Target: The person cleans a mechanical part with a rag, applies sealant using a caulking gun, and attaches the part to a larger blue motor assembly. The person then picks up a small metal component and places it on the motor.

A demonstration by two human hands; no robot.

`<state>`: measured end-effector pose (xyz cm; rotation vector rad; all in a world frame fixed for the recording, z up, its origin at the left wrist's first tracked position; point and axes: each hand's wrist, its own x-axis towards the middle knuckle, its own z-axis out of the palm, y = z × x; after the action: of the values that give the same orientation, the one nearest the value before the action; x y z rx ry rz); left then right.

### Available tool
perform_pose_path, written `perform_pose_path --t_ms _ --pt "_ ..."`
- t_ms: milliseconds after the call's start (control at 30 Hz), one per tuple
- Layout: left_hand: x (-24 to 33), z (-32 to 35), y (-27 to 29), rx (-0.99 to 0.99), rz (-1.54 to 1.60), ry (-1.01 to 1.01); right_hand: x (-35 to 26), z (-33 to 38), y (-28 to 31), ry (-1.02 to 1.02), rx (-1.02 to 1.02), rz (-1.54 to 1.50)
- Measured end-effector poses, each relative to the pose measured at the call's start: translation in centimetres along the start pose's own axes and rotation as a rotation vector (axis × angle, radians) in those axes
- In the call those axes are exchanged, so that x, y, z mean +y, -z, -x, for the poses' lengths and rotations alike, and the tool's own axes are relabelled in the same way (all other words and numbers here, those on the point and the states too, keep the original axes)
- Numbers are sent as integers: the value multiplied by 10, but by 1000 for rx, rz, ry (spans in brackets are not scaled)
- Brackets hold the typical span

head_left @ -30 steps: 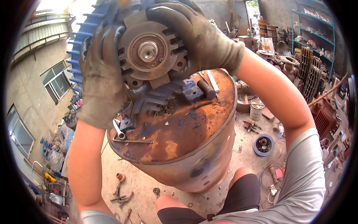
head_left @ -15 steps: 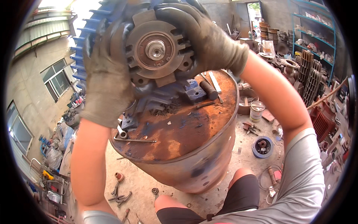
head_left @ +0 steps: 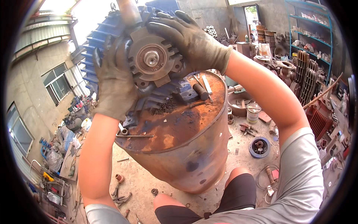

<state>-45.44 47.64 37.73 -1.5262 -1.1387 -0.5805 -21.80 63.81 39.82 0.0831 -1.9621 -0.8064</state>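
Blue finned housing [head_left: 100, 50], one: is set on a rusty drum [head_left: 179, 160]; its near end is fronted by a notched metal disc [head_left: 140, 47]. Left gloved hand [head_left: 117, 80]: is laid along the disc's left side. Right gloved hand [head_left: 188, 43]: is placed at its upper right. Whether either is clenched cannot be told. Dark cylinder [head_left: 200, 91], black debris [head_left: 164, 107]: are borne on the drum top.

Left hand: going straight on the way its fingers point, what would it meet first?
Likely more of the blue finned motor housing, which the left hand seems to rest against; depth there is unclear.
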Motion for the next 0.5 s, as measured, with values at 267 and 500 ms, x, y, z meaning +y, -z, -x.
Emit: perform_pose_path --t_ms 267,500 --pt "-9 22 28 -25 23 96 -30 39 17 -224 39 -154" --pt "-40 14 18 41 183 -36 -7 38 -8 -274 315 -242"
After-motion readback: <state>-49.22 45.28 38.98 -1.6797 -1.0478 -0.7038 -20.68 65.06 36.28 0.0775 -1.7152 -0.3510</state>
